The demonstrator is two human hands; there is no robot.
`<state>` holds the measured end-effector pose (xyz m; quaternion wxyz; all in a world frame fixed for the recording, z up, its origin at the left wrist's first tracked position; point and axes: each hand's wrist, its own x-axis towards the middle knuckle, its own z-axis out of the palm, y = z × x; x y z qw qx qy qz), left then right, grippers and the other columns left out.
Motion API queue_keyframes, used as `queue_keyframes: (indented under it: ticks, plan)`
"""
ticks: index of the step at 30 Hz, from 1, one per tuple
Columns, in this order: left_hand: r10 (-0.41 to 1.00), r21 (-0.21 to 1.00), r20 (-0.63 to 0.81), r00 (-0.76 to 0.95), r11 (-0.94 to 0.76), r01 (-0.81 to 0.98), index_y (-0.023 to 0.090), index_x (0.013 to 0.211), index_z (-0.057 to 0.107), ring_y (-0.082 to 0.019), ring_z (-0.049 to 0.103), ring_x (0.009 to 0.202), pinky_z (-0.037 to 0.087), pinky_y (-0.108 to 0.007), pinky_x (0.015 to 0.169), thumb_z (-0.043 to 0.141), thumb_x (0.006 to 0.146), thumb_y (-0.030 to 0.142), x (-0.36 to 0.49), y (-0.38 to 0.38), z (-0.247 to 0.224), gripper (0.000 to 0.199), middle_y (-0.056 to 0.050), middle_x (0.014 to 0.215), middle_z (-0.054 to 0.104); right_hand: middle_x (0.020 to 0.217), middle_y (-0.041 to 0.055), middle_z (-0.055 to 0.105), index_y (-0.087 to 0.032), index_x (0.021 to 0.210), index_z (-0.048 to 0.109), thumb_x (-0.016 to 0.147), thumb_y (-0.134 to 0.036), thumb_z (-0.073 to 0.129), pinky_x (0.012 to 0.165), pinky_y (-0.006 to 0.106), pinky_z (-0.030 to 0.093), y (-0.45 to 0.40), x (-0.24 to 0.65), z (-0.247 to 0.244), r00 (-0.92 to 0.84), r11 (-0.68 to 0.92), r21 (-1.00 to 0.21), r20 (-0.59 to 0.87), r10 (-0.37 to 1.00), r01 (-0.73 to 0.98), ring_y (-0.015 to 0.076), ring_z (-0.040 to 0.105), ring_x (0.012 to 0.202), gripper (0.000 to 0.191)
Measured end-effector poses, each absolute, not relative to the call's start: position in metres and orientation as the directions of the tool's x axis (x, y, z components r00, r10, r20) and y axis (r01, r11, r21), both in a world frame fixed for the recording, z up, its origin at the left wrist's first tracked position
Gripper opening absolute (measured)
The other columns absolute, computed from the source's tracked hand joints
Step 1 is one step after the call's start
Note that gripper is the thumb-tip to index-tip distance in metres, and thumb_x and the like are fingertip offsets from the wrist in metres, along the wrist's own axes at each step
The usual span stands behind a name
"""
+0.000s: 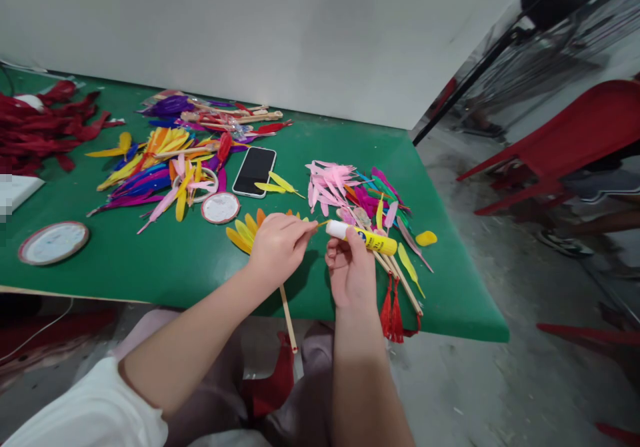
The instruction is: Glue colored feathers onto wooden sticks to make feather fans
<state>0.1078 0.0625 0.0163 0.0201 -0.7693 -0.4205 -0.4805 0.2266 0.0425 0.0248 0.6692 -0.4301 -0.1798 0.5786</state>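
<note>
white sleeve (95, 410), left grip (277, 247) pinching a thin stem (323, 223); right grip (351, 267) closed around a yellow glue stick (380, 242)

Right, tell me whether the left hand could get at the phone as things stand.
Probably yes: the phone lies beyond the left hand with nothing tall between. Two yellow feathers overlap its edge, though, and the fingers are pinching a thin stem.

Gap btwn phone (254, 170) & pink feathers (331, 181), 2 yellow feathers (283, 182) jutting in
</note>
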Motion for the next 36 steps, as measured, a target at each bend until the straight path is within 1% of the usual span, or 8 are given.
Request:
queue_keyframes:
  ticks: [9,12,17,21,25,27,31,36]
  plan:
    - [0.671,0.391,0.712,0.207,-0.624,0.677,0.016,0.078,0.064,-0.013,0.058,0.061,0.043,-0.026,0.06,0.054,0.078,0.017,0.107,0.064,0.015,0.011,-0.002,0.065,0.066,0.049,-0.0019,0.057,-0.014,0.075,0.058,0.062,-0.032,0.068,0.032,0.013,0.035,0.042,0.227,0.024,0.301,-0.013,-0.818,-0.227,0.926,-0.575,0.0059,0.048,0.04,0.024]
    - [0.654,0.392,0.736,0.176,-0.623,0.676,0.016,0.077,0.064,-0.013,0.059,0.062,0.044,-0.026,0.061,0.054,0.078,0.018,0.108,0.063,0.016,0.01,-0.002,0.066,0.066,0.049,-0.0018,0.057,-0.014,0.074,0.058,0.062,-0.032,0.068,0.032,0.013,0.035,0.043,0.227,0.024,0.292,-0.019,-0.805,-0.237,0.927,-0.594,0.0058,0.047,0.04,0.023]
    - [0.661,0.384,0.721,0.207,-0.63,0.675,0.016,0.078,0.065,-0.013,0.059,0.062,0.044,-0.026,0.061,0.056,0.076,0.017,0.107,0.064,0.015,0.009,-0.001,0.066,0.067,0.046,-0.0031,0.055,-0.013,0.067,0.057,0.059,-0.033,0.069,0.031,0.012,0.032,0.043,0.228,0.028,0.218,-0.078,-0.739,-0.296,0.93,-0.669,0.0042,0.045,0.039,0.024]
    - [0.716,0.482,0.686,0.134,-0.584,0.653,0.016,0.078,0.066,-0.014,0.059,0.062,0.045,-0.026,0.061,0.058,0.075,0.02,0.107,0.064,0.018,0.009,-0.002,0.067,0.067,0.044,-0.0037,0.053,-0.014,0.063,0.056,0.06,-0.034,0.068,0.03,0.011,0.03,0.043,0.23,0.029,0.157,-0.124,-0.691,-0.329,0.931,-0.712,0.0037,0.043,0.038,0.023]
    - [0.793,0.633,0.599,0.111,-0.553,0.542,0.017,0.081,0.066,-0.012,0.06,0.065,0.046,-0.025,0.062,0.057,0.076,0.022,0.108,0.063,0.023,0.012,-0.002,0.071,0.067,0.043,-0.0043,0.052,-0.015,0.062,0.055,0.062,-0.036,0.066,0.028,0.011,0.029,0.044,0.231,0.027,0.114,-0.156,-0.667,-0.343,0.932,-0.728,0.0035,0.041,0.036,0.024]
    - [0.817,0.679,0.566,0.11,-0.538,0.5,0.017,0.081,0.066,-0.012,0.06,0.065,0.047,-0.025,0.063,0.056,0.076,0.021,0.108,0.062,0.025,0.012,-0.001,0.071,0.067,0.043,-0.0044,0.052,-0.015,0.061,0.054,0.061,-0.036,0.066,0.028,0.011,0.029,0.045,0.231,0.027,0.103,-0.16,-0.665,-0.338,0.936,-0.73,0.0034,0.041,0.035,0.025]
    - [0.838,0.713,0.529,0.131,-0.523,0.467,0.017,0.079,0.066,-0.011,0.059,0.063,0.047,-0.024,0.062,0.056,0.076,0.02,0.109,0.059,0.028,0.011,-0.001,0.068,0.066,0.042,-0.0042,0.052,-0.014,0.059,0.053,0.059,-0.037,0.067,0.028,0.01,0.028,0.045,0.231,0.027,0.097,-0.164,-0.66,-0.341,0.935,-0.733,0.0032,0.041,0.035,0.026]
    - [0.794,0.674,0.577,0.191,-0.595,0.438,0.016,0.078,0.066,-0.012,0.059,0.064,0.047,-0.024,0.062,0.056,0.076,0.02,0.107,0.059,0.03,0.011,-0.002,0.07,0.067,0.043,-0.0041,0.052,-0.014,0.061,0.053,0.063,-0.036,0.064,0.028,0.01,0.028,0.045,0.231,0.027,0.106,-0.163,-0.651,-0.354,0.929,-0.741,0.0032,0.042,0.036,0.025]
